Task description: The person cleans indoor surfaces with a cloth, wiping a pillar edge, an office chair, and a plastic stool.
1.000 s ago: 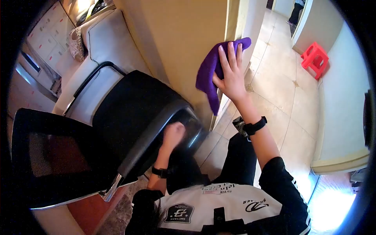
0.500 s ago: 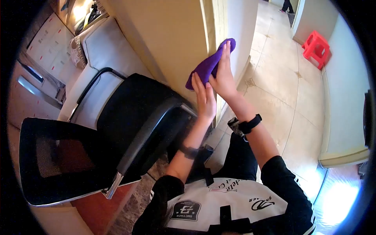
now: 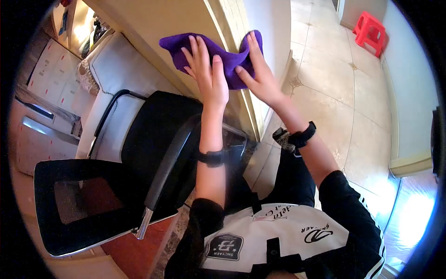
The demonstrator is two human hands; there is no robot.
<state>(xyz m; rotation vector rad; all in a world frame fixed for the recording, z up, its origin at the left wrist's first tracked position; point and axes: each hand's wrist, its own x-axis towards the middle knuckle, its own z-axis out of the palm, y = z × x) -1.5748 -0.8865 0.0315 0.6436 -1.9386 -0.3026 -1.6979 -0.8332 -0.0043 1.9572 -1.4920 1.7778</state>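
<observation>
A purple cloth [image 3: 232,61] lies spread across the yellowish door frame [image 3: 227,23] and the panel beside it. My left hand [image 3: 206,72] rests flat on the cloth's left part, fingers stretched and apart, pressing it to the surface. At the frame's outer edge, my right hand [image 3: 264,79] grips the cloth's right end, with the thumb on the near side and the fingers along its upper edge. The cloth bows up between the two hands. Its underside is hidden.
A black office chair [image 3: 158,125] stands close on the left, its armrest [image 3: 169,162] beside my left forearm. Behind it is a pale padded seat [image 3: 121,63]. A red plastic stool [image 3: 370,35] stands by the far right wall on the tiled floor [image 3: 325,88].
My left hand has moved left and up, spreading the bunched cloth over the panel. My right hand stays at the frame's edge. The view has shifted slightly.
</observation>
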